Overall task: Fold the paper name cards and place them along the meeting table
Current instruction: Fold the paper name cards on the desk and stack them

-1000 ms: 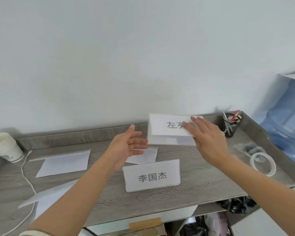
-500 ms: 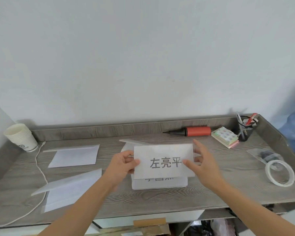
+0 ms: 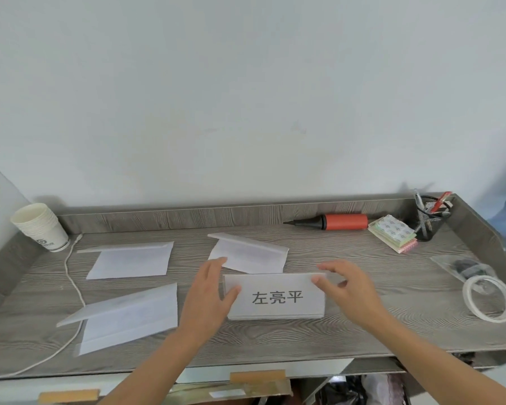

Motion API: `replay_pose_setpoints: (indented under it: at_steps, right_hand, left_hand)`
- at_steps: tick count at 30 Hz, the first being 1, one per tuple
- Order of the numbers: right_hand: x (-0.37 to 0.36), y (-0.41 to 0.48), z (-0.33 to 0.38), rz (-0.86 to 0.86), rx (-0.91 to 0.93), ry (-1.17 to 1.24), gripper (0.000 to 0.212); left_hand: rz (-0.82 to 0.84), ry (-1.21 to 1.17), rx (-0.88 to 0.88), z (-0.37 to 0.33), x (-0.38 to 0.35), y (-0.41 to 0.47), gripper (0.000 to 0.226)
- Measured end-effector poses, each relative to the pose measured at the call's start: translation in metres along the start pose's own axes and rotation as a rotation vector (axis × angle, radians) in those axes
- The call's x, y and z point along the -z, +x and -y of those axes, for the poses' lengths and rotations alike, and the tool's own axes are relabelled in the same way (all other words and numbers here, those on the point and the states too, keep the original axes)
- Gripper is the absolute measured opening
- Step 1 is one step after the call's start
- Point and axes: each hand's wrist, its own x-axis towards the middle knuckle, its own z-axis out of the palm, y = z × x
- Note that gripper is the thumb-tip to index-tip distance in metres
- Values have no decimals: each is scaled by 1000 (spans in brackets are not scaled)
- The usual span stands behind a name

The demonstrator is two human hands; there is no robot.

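Nearest the camera, both forearms are reaching in over the front edge of the grey wood-grain table [image 3: 362, 331]. The left hand [image 3: 208, 293] is pinching the left end of the folded white paper name card with black printed characters [image 3: 278, 298], thumb lying on its front face and fingers passing behind. The right hand [image 3: 348, 290] is nipping the card's top right corner between thumb and forefinger, the other fingers curling loosely behind.

The card is standing on the table between the two hands. Its long axis is running left to right, parallel to the front edge, and its printed face is looking toward the person. Neither hand is nearer; each is holding one end, so the next placement probably turns on keeping that axis square as both let go.

To the left, a creased white paper sheet [image 3: 123, 314] is lying half-open. Farther back, two more folded white sheets [image 3: 132, 260] [image 3: 251, 255] are waiting, the second just behind the card.
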Motion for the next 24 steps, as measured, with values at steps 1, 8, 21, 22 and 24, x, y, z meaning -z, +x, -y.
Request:
replay_pose_setpoints:
  at_steps: [1, 8, 21, 22, 24]
  right_hand:
    - [3, 8, 4, -7, -2, 23, 30]
    - [-9, 98, 38, 226, -262, 138, 40]
    - [-51, 134, 34, 388, -637, 568, 6]
    - [-46, 134, 36, 372, -588, 609, 6]
    - [-33, 131, 42, 313, -430, 603, 10]
  left_hand:
    - [11, 6, -52, 0, 0, 2, 46]
    - [120, 6, -55, 0, -5, 6, 30]
    - [144, 11, -9, -5, -1, 7, 32]
    - [158, 2, 10, -6, 1, 7, 32]
    - [184, -33, 51, -6, 2, 8, 32]
